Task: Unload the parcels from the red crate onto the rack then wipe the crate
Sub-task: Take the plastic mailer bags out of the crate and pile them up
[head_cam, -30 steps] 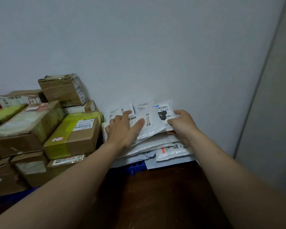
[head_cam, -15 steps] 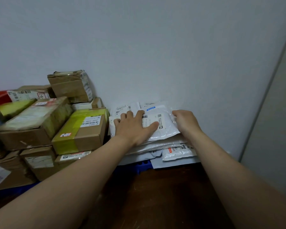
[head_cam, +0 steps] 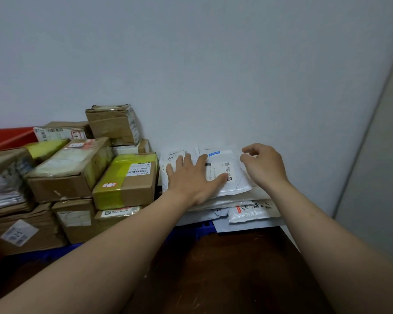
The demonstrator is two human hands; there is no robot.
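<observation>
Since 0.5 s ago the right hand has been lifted off the white mailer, fingers apart & empty. The left hand is kept flat, fingers spread, on the mailer stack by the rack's right end; stack should be squared w/ light pressure before letting go.

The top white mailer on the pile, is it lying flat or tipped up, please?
Flat: the top white mailer lies label-up on the pile, left hand pressing it.

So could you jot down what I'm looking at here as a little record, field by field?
place: parcels stacked against a grey wall
left hand: flat, palm down on the top mailer
right hand: open, fingers curled, just above the mailer's right edge, holding nothing
mailers: white bags piled flat, labels up
boxes: taped cardboard, stacked left of the mailers
red crate: only a corner shows, far left, behind the boxes
front: dark wooden surface
</observation>
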